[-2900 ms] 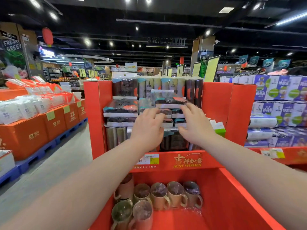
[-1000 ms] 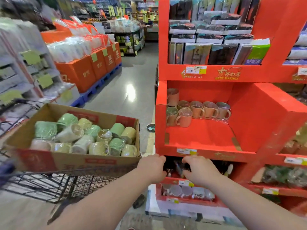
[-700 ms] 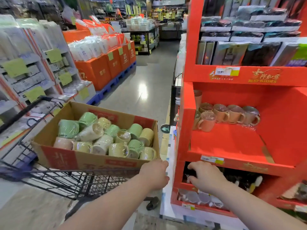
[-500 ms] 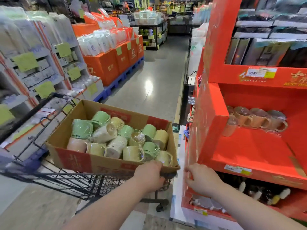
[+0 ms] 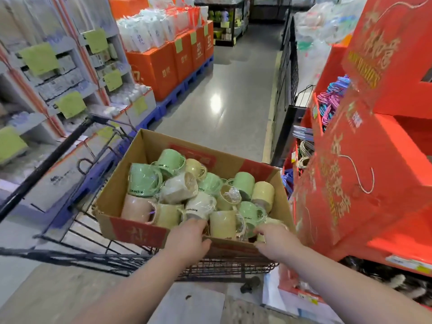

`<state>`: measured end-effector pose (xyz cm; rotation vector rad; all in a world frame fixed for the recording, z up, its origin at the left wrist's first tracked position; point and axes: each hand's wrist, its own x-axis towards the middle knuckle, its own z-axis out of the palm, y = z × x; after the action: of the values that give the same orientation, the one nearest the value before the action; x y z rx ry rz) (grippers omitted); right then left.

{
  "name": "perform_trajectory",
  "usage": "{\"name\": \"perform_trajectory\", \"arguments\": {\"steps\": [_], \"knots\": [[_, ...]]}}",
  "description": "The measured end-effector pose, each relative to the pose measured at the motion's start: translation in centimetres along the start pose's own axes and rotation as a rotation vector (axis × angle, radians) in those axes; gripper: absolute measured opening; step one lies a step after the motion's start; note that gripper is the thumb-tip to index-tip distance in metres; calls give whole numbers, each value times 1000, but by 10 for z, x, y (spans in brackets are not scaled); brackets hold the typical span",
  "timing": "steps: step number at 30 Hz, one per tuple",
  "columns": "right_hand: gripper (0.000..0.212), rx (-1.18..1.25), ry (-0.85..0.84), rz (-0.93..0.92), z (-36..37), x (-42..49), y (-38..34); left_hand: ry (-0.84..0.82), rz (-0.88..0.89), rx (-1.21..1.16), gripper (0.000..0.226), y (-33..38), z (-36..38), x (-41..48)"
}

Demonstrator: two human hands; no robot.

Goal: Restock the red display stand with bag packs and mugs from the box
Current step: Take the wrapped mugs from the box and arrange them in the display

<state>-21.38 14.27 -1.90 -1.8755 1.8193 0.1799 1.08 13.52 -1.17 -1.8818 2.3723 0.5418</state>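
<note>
Floor: [image 5: 233, 108] grey and glossy; the cart, the blue pallets and the red display stand all rest on it.
Cart: [image 5: 77, 254] dark wire basket carrying only the box.
Box: [image 5: 138, 231] open cardboard with red print, sitting in the cart at its right end, just beside the red display stand; plastic-wrapped mugs [image 5: 145, 181] in green, yellow, pink and white are heaped loosely in it, most lying on their sides.
Blue pallets: [image 5: 177, 90] a row of orange cartons [image 5: 152, 69] stands on them, with white bags [image 5: 149, 31] on top.
Red display stand: [image 5: 339, 183] its lowest shelf holds dark goods [image 5: 367, 268], too blurred to name.
</note>
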Motion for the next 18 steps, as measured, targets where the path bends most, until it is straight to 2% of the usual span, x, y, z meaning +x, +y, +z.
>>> {"name": "perform_trajectory", "arguments": {"steps": [6, 10, 18], "knots": [[33, 52, -43, 62, 0, 31, -3, 5, 9, -32, 42, -13, 5, 10], [35, 69, -42, 99, 0, 57, -3, 11, -21, -80, 45, -20, 3, 18], [48, 140, -143, 92, 11, 104, -5, 1, -112, -101, 41, -33, 2, 36]]}}
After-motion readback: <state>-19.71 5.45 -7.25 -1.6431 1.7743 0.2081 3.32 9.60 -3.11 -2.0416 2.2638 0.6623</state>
